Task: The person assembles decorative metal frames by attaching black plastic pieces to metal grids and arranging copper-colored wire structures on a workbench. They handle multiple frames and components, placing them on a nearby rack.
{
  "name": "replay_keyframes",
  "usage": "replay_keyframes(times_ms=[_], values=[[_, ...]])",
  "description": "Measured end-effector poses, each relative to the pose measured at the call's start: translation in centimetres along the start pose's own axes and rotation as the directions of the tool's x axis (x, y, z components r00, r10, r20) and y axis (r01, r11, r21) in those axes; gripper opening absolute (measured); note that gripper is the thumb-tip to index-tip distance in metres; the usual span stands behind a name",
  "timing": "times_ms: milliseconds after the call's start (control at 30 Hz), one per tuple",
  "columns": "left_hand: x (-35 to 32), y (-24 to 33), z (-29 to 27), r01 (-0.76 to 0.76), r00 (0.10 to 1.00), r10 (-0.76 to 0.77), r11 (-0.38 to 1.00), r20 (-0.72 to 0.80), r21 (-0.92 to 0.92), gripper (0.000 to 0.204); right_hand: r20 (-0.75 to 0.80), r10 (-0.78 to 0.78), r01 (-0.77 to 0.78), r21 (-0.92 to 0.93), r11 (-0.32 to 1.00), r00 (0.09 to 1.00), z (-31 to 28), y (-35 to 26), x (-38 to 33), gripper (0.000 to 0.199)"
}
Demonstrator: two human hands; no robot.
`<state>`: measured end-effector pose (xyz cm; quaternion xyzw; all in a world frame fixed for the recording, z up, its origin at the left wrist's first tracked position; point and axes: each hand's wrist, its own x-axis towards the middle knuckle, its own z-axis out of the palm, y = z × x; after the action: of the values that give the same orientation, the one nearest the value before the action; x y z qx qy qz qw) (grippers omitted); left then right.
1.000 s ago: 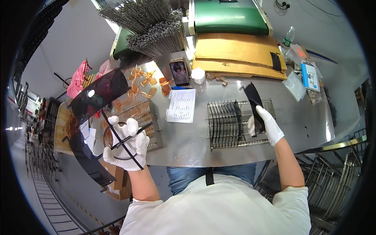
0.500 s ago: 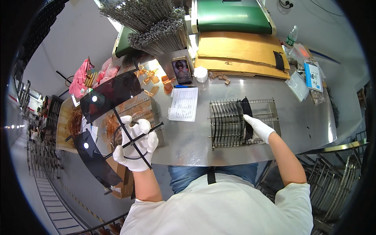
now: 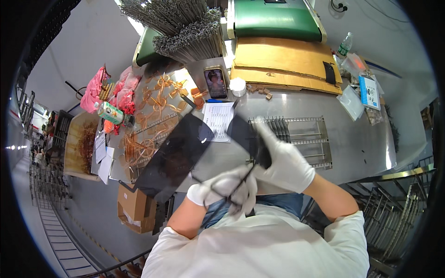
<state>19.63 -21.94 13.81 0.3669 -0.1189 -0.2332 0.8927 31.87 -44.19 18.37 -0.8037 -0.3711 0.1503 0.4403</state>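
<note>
My white-gloved left hand (image 3: 227, 185), low in front of my body and smeared by motion, grips a black cross-shaped wire frame (image 3: 229, 198). A large dark translucent panel (image 3: 174, 160) spreads from the frame over the table's front edge. My gloved right hand (image 3: 287, 164) is close beside the left, fingers pointing up and left. Along its thumb side lies a dark curved panel (image 3: 245, 134), gripped between thumb and fingers. Behind the right hand stands a metal wire rack (image 3: 320, 139) with several dark curved panels (image 3: 278, 127) upright in its left part, partly covered.
A bundle of metal hooks (image 3: 190, 46) stands at the back beside a phone (image 3: 215, 83). A written sheet (image 3: 218, 116) lies mid-table. Orange copper-coloured parts (image 3: 143, 143) lie left. Flat cardboard (image 3: 278, 60) is at the back; a cardboard box (image 3: 134, 208) stands low left.
My left hand has brought the wire frame right and toward my body, turning it. My right hand has drawn a dark curved panel from the rack leftward to the frame.
</note>
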Motion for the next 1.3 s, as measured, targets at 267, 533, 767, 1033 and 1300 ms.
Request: replay_keyframes(times_ms=[267, 533, 767, 1033, 1300], values=[[-6.5, 4.7, -2.7, -0.117, 0.988, 0.122, 0.992, 0.092, -0.048, 0.121, 0.099, 0.474, -0.423, 0.632, 0.649, 0.875, -4.6, 7.3, -1.9, 0.037], [-5.4, 2.6, -3.8, -0.164, 0.986, 0.164, 0.986, -0.008, 0.0, 0.115, 0.313, 0.685, -0.713, 0.552, 0.432, 0.658, -1.8, 17.8, -1.9, 0.052], [-4.6, 3.3, -2.1, -0.059, 0.991, 0.066, 0.997, -0.115, 0.057, 0.117, 0.215, 0.639, -0.664, 0.071, 0.744, 0.738, -2.3, 17.0, -1.4, 0.08], [2.1, 0.4, -0.2, 0.457, 0.87, -0.423, 0.885, -0.253, 0.09, 0.104, -0.185, -0.386, 0.137, -0.73, 0.669, 0.904, -3.7, 6.7, 0.0, 0.094], [0.9, 2.0, 1.0, 0.61, 0.728, -0.638, 0.435, -0.251, 0.662, 0.042, 0.552, -0.163, 0.126, 0.104, 0.987, 0.818, -0.5, 0.0, -1.5, 0.077]])
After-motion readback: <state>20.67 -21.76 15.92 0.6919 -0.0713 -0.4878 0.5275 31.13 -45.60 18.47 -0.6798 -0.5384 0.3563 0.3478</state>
